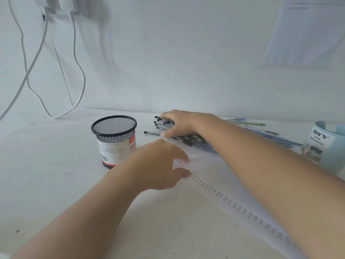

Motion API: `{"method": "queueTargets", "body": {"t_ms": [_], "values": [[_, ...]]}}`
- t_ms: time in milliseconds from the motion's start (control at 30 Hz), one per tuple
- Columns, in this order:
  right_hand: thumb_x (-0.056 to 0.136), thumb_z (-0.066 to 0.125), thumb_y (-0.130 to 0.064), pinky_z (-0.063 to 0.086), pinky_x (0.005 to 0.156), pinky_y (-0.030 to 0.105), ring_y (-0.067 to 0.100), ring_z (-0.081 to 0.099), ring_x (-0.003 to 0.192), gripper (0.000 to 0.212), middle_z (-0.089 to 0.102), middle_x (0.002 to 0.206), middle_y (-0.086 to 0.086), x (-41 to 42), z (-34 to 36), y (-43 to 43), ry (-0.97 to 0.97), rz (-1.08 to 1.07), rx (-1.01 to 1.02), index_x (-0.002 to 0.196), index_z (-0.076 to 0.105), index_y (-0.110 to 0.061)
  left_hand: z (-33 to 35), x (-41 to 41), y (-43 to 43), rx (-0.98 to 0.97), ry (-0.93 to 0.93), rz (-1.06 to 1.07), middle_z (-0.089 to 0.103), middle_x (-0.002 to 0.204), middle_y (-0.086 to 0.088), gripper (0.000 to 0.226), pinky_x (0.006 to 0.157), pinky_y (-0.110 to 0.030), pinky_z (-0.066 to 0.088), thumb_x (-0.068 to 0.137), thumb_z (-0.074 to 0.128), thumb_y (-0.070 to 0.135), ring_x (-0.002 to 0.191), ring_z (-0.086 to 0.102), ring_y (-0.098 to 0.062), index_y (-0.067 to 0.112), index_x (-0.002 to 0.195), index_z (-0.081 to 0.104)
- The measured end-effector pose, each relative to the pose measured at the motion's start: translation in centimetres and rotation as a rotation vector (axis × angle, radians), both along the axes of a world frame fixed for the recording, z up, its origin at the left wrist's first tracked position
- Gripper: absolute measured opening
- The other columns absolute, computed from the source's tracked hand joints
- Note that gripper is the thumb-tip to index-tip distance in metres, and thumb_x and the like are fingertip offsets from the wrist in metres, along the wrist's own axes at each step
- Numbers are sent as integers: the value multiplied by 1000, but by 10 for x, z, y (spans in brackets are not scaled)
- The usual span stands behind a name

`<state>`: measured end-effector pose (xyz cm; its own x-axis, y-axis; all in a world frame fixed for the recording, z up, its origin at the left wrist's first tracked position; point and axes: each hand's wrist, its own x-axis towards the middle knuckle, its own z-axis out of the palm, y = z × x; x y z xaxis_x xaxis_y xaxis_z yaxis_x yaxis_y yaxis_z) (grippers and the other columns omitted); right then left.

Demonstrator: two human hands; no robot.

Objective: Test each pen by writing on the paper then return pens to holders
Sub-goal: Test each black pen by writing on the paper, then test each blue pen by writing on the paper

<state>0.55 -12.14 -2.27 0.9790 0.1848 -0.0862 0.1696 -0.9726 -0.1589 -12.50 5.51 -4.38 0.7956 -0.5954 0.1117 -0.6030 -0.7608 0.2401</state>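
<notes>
Pens within curled right grip; left grip on paper.

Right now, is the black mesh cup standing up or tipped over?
Standing up. The black mesh cup sits on its base on the table, with its round open rim facing up.

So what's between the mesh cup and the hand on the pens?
In the head view a single black pen lies there, apart from the mesh cup, ending near the thumb of the right hand.
</notes>
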Motion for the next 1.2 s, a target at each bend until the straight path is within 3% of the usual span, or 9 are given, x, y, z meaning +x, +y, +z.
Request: {"method": "queueTargets", "body": {"t_ms": [267,433,600,667,767,833,933,1033,1200], "values": [[63,48,-91,36,112,54,32,33,146,110,24,163,-8,-10,-6,8,-63,-62,-122,157,17,-44,-2,3,-1,-6,2,1,60,110,16,36,86,-30,49,90,64,62,95,54,-12,52,124,65],[84,50,-79,34,115,51,23,25,152,92,6,169,-11,-23,-9,5,-102,-15,-9,160,17,-40,-5,7,-1,-16,-11,-11,59,111,18,34,88,-30,49,91,63,60,92,50,-9,52,123,65],[105,22,-59,21,122,47,22,19,154,60,30,164,-7,-31,-3,2,-136,19,83,159,28,-34,-9,15,1,-39,-43,-63,70,112,18,34,95,-34,52,89,64,61,100,60,-5,49,120,69],[109,22,-48,11,126,43,15,11,157,55,26,167,-9,-41,5,-8,-206,10,239,161,26,-31,-10,18,1,-49,-55,-74,71,112,20,36,94,-35,54,87,63,64,101,62,-5,48,119,69],[108,33,-41,17,124,33,10,24,153,53,31,165,-10,-65,15,-34,-211,-48,432,160,28,-32,-13,21,1,-45,-42,-75,69,115,21,44,95,-36,54,81,58,73,105,63,-6,50,118,68],[104,45,-27,29,117,29,14,43,141,50,50,152,-5,-89,16,-54,-259,-102,359,154,42,-29,-14,22,1,-37,-32,-76,68,117,22,49,95,-37,54,76,54,78,107,62,-6,52,117,66],[91,58,-9,50,87,28,14,61,94,30,67,101,-6,-130,9,-84,-339,-149,246,114,74,-21,-14,24,2,-34,-18,-66,66,120,22,45,98,-38,53,79,59,76,112,61,-7,52,117,65],[85,65,-12,41,59,19,11,58,71,14,65,77,-10,-172,1,-108,-349,-240,164,88,75,-22,-12,21,0,-24,-22,-44,63,127,22,46,102,-38,50,83,64,72,120,58,-7,47,122,65],[86,75,-23,47,67,22,3,59,73,12,64,75,-13,-211,-13,-120,-261,-276,131,95,69,-27,-8,11,-1,-26,-28,-27,64,128,20,46,101,-30,46,88,68,62,122,56,-8,37,126,68]]}}
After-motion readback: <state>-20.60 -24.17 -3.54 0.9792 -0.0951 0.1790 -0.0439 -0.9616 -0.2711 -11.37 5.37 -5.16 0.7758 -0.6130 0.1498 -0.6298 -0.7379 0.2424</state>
